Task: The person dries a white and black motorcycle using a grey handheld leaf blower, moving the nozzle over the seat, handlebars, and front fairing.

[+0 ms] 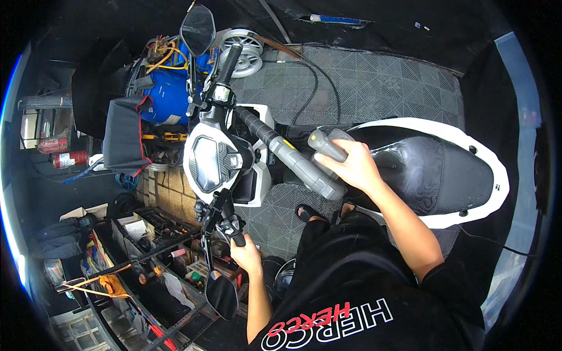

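A white and black motor scooter (263, 164) stands before me, its handlebars to the left and its black seat (432, 175) to the right. My left hand (246, 254) is closed around the end of the near handlebar grip (239, 239). In my right hand (351, 164) is the handle of a grey handheld blower (303, 164), held over the floorboard just ahead of the seat. The blower's black ribbed nozzle (254, 125) points up and left, towards the far side of the handlebars. Mirrors stick out at both handlebar ends, and the instrument panel (207, 164) faces up.
Silver wheel rims (241, 61) and a blue tank (164, 96) lie beyond the handlebars. A black hose (336, 96) curves over the grey tiled floor. Metal shelving with tools (175, 263) stands at lower left. A black cover with red edging (125, 136) is at left.
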Demonstrator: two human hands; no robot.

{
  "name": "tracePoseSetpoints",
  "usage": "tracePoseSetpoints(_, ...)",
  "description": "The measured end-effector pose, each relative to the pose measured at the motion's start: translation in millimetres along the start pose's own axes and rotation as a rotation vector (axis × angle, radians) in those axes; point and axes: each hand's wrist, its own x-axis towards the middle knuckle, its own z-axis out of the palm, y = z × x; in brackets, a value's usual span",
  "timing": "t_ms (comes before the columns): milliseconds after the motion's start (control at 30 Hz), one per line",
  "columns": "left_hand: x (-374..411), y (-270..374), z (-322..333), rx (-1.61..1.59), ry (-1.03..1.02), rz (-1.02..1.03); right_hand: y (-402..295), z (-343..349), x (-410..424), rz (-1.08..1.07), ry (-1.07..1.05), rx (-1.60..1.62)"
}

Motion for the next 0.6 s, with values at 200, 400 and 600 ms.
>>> tracePoseSetpoints(200,1.7,-7.7,2.6,0.011,0.030,0.034,1.0,-1.1,-1.3,-0.003,0.007,-0.012)
tracePoseSetpoints(400,-0.9,-0.8,2.1,0.012,0.041,0.023,4.5,-1.3,-3.2,-0.012,0.020,-0.014)
tracePoseSetpoints(600,-0.3,-0.2,0.8,-0.003,0.023,0.028,2.3,-5.5,-4.5,-0.020,0.001,0.022)
